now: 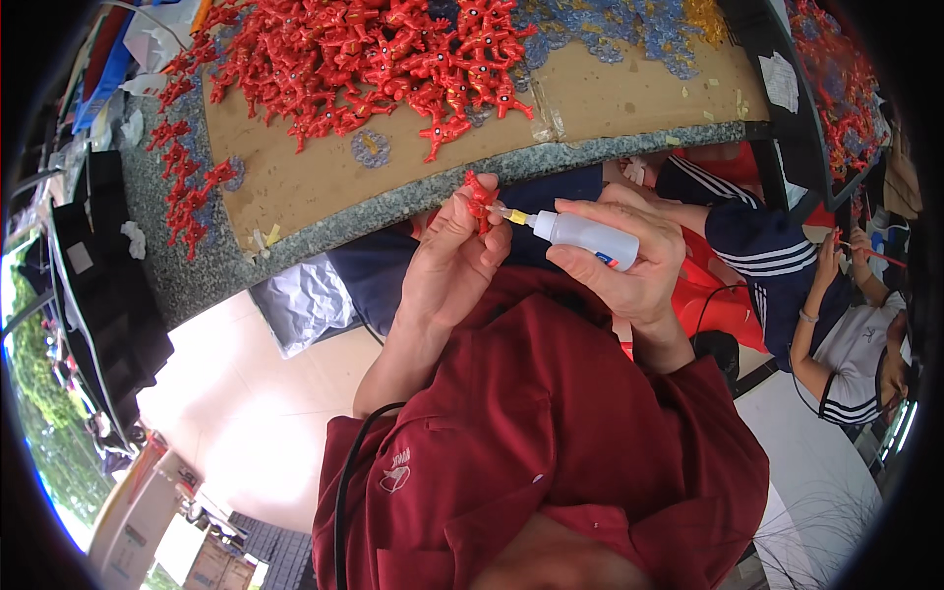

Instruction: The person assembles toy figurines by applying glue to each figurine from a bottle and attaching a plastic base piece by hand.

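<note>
My left hand (447,261) pinches a small red plastic figurine (480,197) between thumb and fingers, just off the table's near edge. In my right hand (649,251) lies a translucent white squeeze bottle (595,241), tipped on its side. Its yellow-based needle nozzle (518,217) points left, and the thin tip meets or nearly meets the figurine; contact is too small to tell. Beyond my hands, a large heap of similar red figurines (364,64) covers the cardboard sheet (639,103). One clear bluish disc-like piece (371,148) lies in front of the heap.
More clear bluish pieces (619,34) and some yellow ones (705,18) spread at the far right. Loose red figurines (187,211) lie on the left of the speckled stone table (211,280). A black-edged tray (801,108) stands at right. A co-worker (846,334) works beyond it.
</note>
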Motion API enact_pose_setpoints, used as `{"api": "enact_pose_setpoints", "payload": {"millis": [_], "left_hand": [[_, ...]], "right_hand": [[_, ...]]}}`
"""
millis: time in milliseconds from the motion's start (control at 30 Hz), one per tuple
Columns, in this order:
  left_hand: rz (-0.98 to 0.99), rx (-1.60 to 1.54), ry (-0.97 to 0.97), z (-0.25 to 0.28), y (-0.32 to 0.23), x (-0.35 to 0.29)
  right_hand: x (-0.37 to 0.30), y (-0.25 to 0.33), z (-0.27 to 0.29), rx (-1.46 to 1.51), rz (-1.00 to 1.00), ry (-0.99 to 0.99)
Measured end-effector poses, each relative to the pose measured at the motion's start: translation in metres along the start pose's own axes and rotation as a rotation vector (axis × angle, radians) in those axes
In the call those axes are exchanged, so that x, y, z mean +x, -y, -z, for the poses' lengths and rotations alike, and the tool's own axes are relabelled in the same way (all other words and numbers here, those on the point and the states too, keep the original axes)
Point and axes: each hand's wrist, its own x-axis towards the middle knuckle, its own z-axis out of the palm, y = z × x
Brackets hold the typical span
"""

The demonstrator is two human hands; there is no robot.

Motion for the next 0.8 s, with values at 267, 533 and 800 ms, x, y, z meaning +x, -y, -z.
{"api": "enact_pose_setpoints", "payload": {"millis": [267,533,800], "left_hand": [[-0.016,0.028,0.015,0.001,0.000,0.003],[-0.057,0.063,0.007,-0.003,0.000,0.001],[-0.059,0.088,0.057,-0.002,0.001,0.005]], "right_hand": [[-0.004,-0.004,0.009,0.029,-0.055,0.042],[0.018,-0.042,0.008,0.228,-0.274,-0.263],[0.043,-0.067,-0.010,-0.069,-0.167,-0.293]]}}
